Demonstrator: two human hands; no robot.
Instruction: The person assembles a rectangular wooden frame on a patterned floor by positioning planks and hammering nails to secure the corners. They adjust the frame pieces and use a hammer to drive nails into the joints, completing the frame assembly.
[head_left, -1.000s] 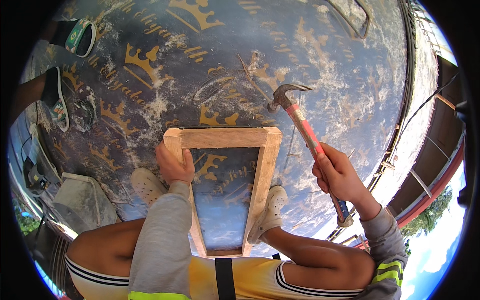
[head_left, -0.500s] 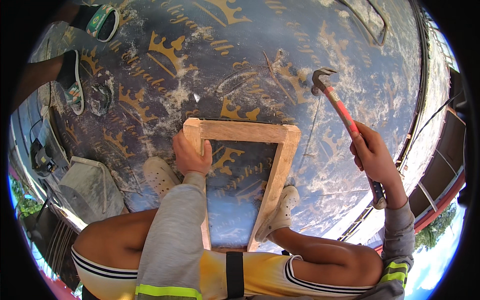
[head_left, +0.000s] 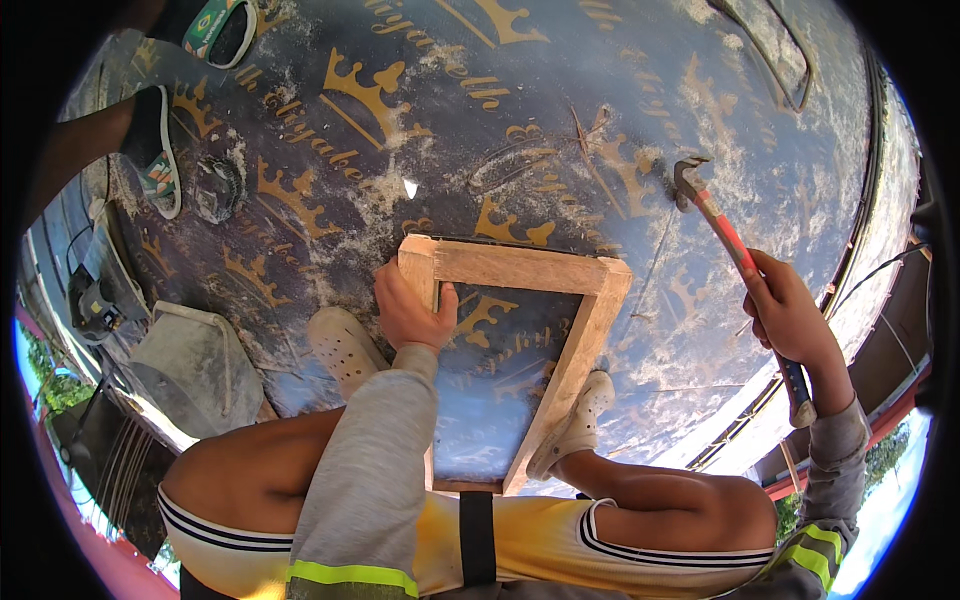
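Note:
A rectangular wooden frame [head_left: 515, 266] rests between my feet, its near end close to my lap. My left hand [head_left: 410, 312] is wrapped around its left side bar, just below the far left corner, with the thumb on the inner edge. Off to the right, my right hand [head_left: 785, 305] grips a claw hammer [head_left: 722, 226] by its red and black handle. The hammer's head points away from me, held apart from the frame. My palm and fingers hide part of the handle.
The dark printed sheet [head_left: 340, 215] under me is strewn with sawdust. A bent metal rod [head_left: 785, 60] lies at the far right. On the left are a grey container [head_left: 198, 365], a dark power tool [head_left: 95, 305] and another person's sandaled foot [head_left: 158, 165]. My clogs [head_left: 345, 345] flank the frame.
The whole view has shifted, so most things appear slightly farther right. My left hand keeps its hold on the frame, and the hammer stays in my right hand, raised to the side.

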